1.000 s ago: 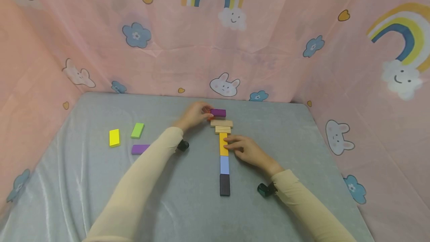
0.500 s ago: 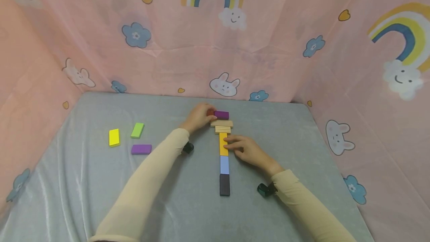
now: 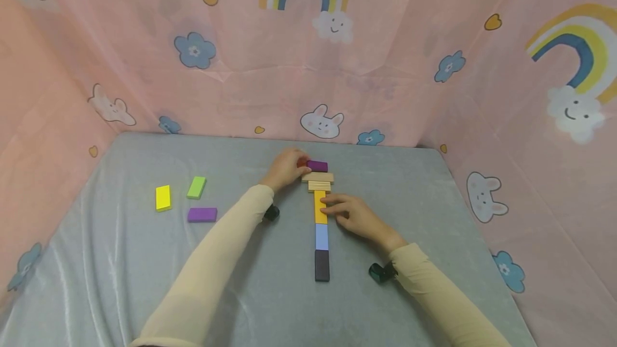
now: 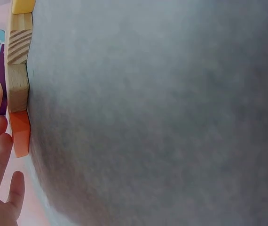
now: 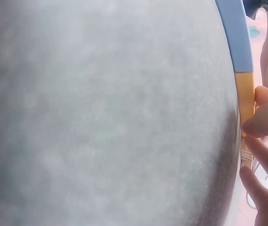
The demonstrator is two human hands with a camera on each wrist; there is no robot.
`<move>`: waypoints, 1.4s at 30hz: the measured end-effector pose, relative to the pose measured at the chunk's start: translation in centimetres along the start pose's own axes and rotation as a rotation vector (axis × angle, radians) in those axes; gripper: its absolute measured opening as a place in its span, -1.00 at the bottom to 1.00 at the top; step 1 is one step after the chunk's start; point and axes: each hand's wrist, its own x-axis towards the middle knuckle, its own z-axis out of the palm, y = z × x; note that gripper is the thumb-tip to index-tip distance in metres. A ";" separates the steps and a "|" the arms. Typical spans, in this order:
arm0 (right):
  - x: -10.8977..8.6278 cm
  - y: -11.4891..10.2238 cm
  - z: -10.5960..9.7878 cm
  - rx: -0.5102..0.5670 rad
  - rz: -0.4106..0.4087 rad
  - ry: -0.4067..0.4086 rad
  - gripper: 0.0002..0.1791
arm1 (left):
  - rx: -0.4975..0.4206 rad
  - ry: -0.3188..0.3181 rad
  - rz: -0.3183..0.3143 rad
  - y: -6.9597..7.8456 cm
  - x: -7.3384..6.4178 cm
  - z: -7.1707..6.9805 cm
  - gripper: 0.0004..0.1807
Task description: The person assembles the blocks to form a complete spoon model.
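My left hand (image 3: 285, 169) pinches a dark purple block (image 3: 318, 166) at the far end of a row of blocks. In the left wrist view, that purple block (image 4: 1, 84) stands close over a plain wooden block (image 4: 18, 87), beside an orange block (image 4: 20, 134). My right hand (image 3: 359, 218) rests its fingertips on the right edge of a yellow-orange block (image 3: 320, 208) in the row. Toward me the row continues with a light blue block (image 3: 321, 236) and a black block (image 3: 322, 265). A striped wooden block (image 3: 320, 186) lies beyond the yellow-orange one.
Left of the row, a bright yellow block (image 3: 163, 198), a green block (image 3: 196, 187) and a lighter purple block (image 3: 202, 215) lie apart on the grey cloth (image 3: 270, 293). A pink printed curtain (image 3: 241, 90) rises behind the table and at both sides.
My left hand has moved slightly right and toward me with the dark purple block, close over the row's far end. My right hand has stayed in place.
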 end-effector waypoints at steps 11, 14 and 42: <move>0.0 0.0 0.1 0.001 0.029 -0.011 -0.58 | 0.014 0.002 0.003 0.2 0.2 0.3 -0.64; 0.0 0.0 0.1 -0.002 0.018 -0.006 -0.58 | 0.014 -0.002 0.009 0.3 0.3 0.3 -0.65; 0.0 -0.4 -0.1 -0.001 0.024 -0.014 -0.60 | -0.092 -0.024 -0.011 0.0 0.1 0.0 -0.66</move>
